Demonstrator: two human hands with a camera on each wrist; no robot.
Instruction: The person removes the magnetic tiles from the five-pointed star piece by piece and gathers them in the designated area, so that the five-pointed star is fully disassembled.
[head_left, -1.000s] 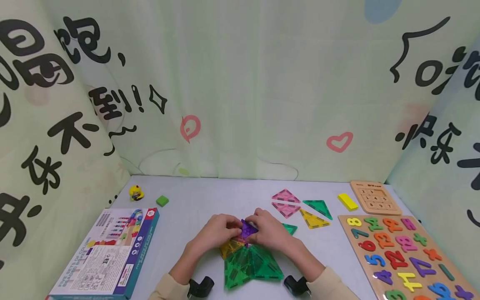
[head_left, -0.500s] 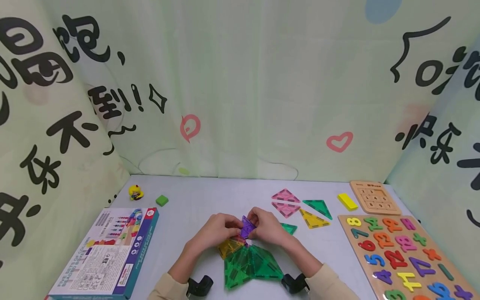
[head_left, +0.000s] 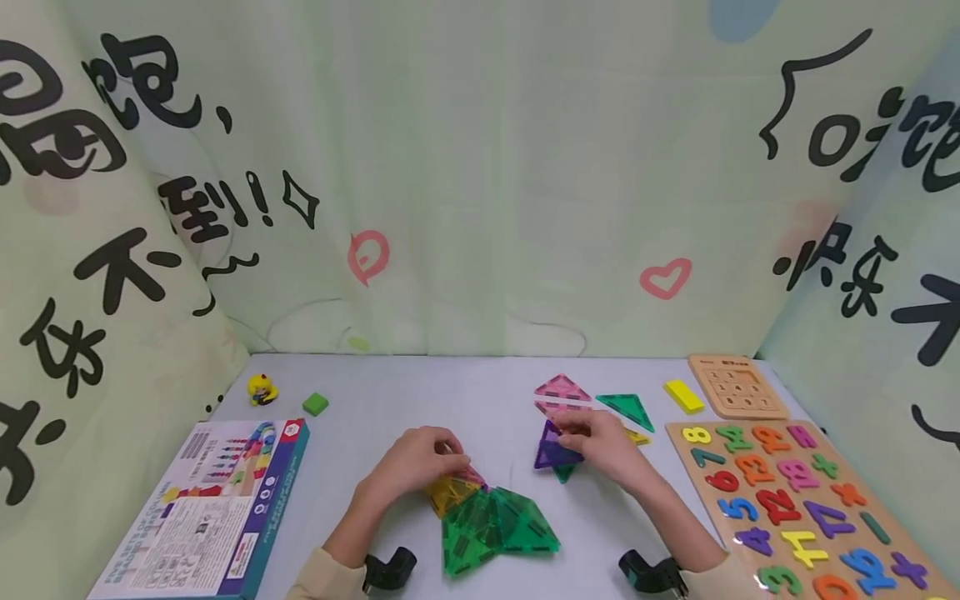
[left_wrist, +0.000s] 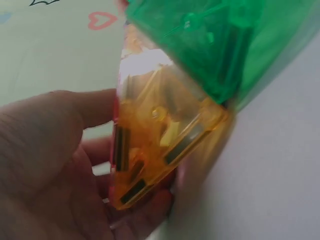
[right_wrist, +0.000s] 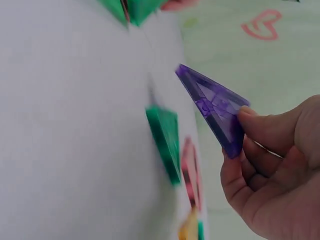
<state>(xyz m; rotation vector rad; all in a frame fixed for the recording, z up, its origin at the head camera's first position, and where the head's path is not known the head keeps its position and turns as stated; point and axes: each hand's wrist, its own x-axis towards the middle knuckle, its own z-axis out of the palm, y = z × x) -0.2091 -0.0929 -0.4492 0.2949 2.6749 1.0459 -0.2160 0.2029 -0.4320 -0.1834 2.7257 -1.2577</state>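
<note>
My right hand (head_left: 600, 446) pinches a purple triangular magnetic tile (right_wrist: 215, 107) between thumb and fingers, raised above the table. In the head view that purple tile (head_left: 555, 447) overlaps a green triangle lying under it. My left hand (head_left: 420, 462) holds the left side of a standing magnetic tile structure, its fingers behind the orange tile (left_wrist: 160, 120) and along a pink edge in the left wrist view. Translucent green tiles (head_left: 495, 529) form the structure's front, joined to the orange tile (head_left: 448, 497). A pink tile (head_left: 471, 475) shows at the top by the left fingertips.
Loose pink (head_left: 562, 387), green (head_left: 628, 410) and yellow (head_left: 637, 437) triangles lie behind the right hand. A number puzzle board (head_left: 705, 492), wooden tray (head_left: 738, 387) and yellow block (head_left: 684, 397) are at right. A box (head_left: 202, 508), green block (head_left: 316, 404) and duck figure (head_left: 261, 389) sit left.
My right hand has moved right, away from the structure, taking the purple tile with it. The left hand has stayed at the structure. The head view has shifted slightly.
</note>
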